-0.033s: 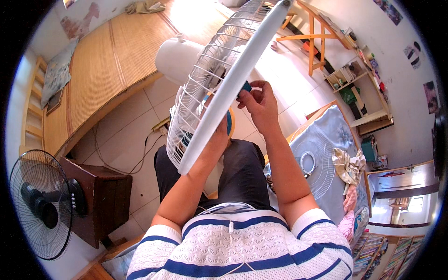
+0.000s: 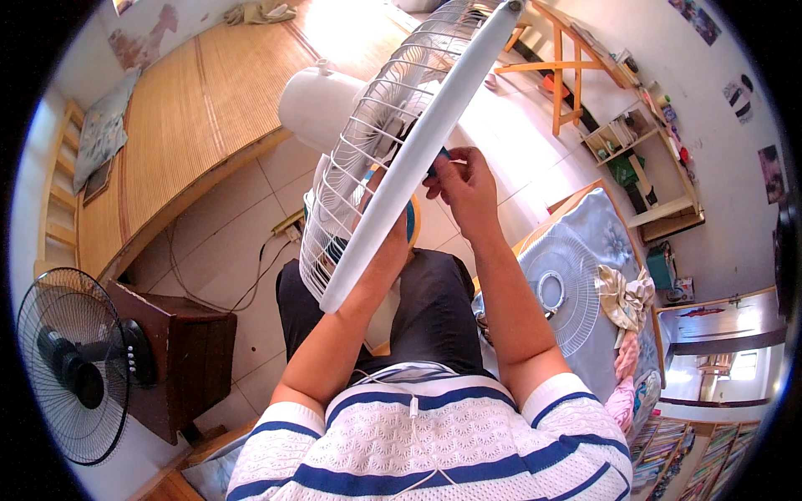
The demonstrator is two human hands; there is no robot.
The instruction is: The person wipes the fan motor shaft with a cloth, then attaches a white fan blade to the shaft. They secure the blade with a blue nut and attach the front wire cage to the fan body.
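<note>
A white electric fan stands in front of me, with its wire rear guard (image 2: 355, 142) and pale rim (image 2: 418, 171) seen nearly edge-on. The rounded motor housing (image 2: 319, 107) is on its far left side. At the middle of the fan's open face, my right hand (image 2: 465, 182) is closed, fingertips pinching a small dark blue piece (image 2: 439, 159) partly hidden by the rim and fingers. My left hand (image 2: 386, 238) reaches in under the rim; its fingers are hidden behind rim and wires. A blue and yellow curved edge (image 2: 413, 219) shows beside that wrist.
A white front grille (image 2: 561, 280) lies on a blue-covered surface to the right, near a crumpled cloth (image 2: 625, 299). A black fan (image 2: 73, 367) and brown wooden cabinet (image 2: 188, 351) stand left. Cables (image 2: 242, 305) trail over tiles beside a mat-covered bed (image 2: 200, 108). A small shelf (image 2: 622, 138) stands far right.
My right hand has turned slightly at the dark blue piece and its fingers have curled in. The fan has barely shifted; the left arm holds its place.
</note>
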